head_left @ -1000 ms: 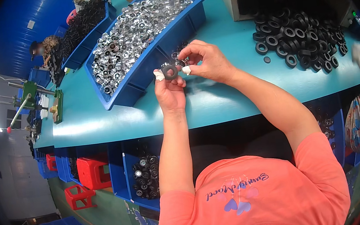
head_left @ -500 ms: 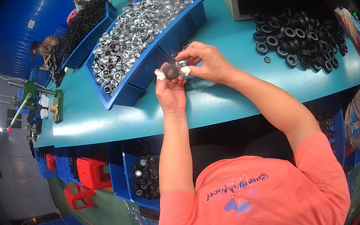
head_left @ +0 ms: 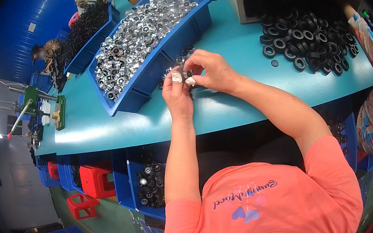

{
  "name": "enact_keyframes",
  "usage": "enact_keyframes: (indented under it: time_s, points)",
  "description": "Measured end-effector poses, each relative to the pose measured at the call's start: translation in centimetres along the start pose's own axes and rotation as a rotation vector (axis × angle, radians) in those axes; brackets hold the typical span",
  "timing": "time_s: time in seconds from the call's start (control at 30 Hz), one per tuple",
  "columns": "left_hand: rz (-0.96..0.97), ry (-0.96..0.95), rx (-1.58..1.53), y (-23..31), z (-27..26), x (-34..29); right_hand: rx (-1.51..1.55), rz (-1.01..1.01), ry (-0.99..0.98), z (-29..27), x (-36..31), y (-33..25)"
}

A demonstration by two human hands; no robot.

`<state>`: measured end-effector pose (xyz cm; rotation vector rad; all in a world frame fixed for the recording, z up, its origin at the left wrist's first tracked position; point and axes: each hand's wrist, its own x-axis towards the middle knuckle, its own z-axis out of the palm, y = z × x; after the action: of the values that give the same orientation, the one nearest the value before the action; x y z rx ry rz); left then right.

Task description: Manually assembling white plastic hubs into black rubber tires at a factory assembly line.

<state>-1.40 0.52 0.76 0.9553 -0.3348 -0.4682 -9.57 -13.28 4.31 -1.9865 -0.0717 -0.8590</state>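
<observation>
Close together over the teal table (head_left: 105, 130), both my hands are closed around a small part near the blue bin's near side. My left hand (head_left: 178, 96) grips a black rubber ring, now turned edge-on and mostly hidden by the fingers. In the fingertips of my right hand (head_left: 214, 71) is a small shiny hub (head_left: 188, 74), pressed against the ring. White tape wraps a fingertip of my left hand and my right thumb. Behind my fingers, a few loose shiny hubs (head_left: 188, 52) lie on the table beside the bin.
A blue bin (head_left: 136, 99) heaped with shiny hubs stands ahead. Black rubber rings (head_left: 297, 41) lie piled at right. A green hand press (head_left: 30, 99) stands at left; red stools (head_left: 96, 179) are below. Other people work at far left and at the right edge.
The black ring, earlier facing up between my hands, has turned edge-on. My left fingers have rolled over it, and my right hand has moved slightly left and closer.
</observation>
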Motion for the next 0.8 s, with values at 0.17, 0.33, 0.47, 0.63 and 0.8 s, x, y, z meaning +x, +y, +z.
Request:
enact_keyframes:
  time_s: [0.17, 0.33, 0.47, 0.63, 0.8]
  points:
    - [0.041, -0.047, 0.110, -0.1, 0.6, -0.1, -0.052, -0.013, 0.038, 0.3, -0.2, 0.2]
    - [0.073, -0.057, 0.264, -0.5, 1.0, 0.0, 0.015, -0.009, 0.010, 0.5, -0.3, 1.0]
    - [0.057, -0.071, 0.208, -0.8, 0.4, 0.0, 0.206, 0.193, 0.013, 0.4, 0.2, 1.1]
    - [0.009, -0.133, 0.148, -0.1, 1.0, -0.3, 0.157, 0.345, -0.082, -0.3, 0.2, 1.8]
    - [0.014, -0.178, 0.189, 0.2, 1.6, -0.5, 0.380, 0.510, -0.205, -1.1, 0.7, 2.4]
